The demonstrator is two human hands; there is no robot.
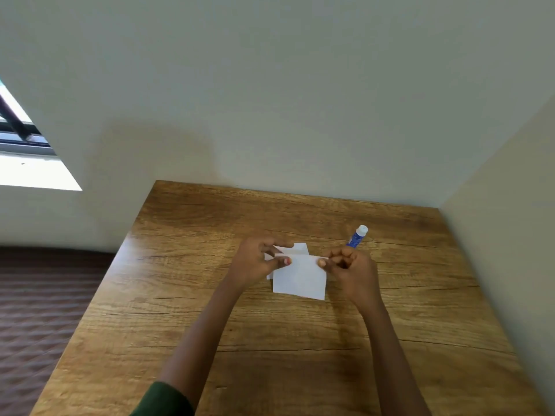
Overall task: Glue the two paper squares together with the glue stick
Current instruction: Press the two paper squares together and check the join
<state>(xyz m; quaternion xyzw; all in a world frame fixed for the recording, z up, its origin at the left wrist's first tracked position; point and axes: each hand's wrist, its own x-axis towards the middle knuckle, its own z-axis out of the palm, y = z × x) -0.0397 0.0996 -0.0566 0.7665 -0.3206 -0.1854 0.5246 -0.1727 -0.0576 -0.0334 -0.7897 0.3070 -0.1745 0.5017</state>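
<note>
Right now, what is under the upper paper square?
Under the upper paper square lies the second paper square, peeking out along the far edge. Its covered part, and any glue, cannot be seen.

On the table (pixel 180 295), two paper squares overlap near the middle, somewhat toward the far edge. The upper paper square (pixel 300 279) lies nearer the person; the lower paper square (pixel 301 248) shows behind it. The left hand (pixel 255 261) pinches the upper square's left edge, the right hand (pixel 350 265) its right edge. The glue stick (pixel 357 235) lies behind the right hand, toward the far right corner.
</note>
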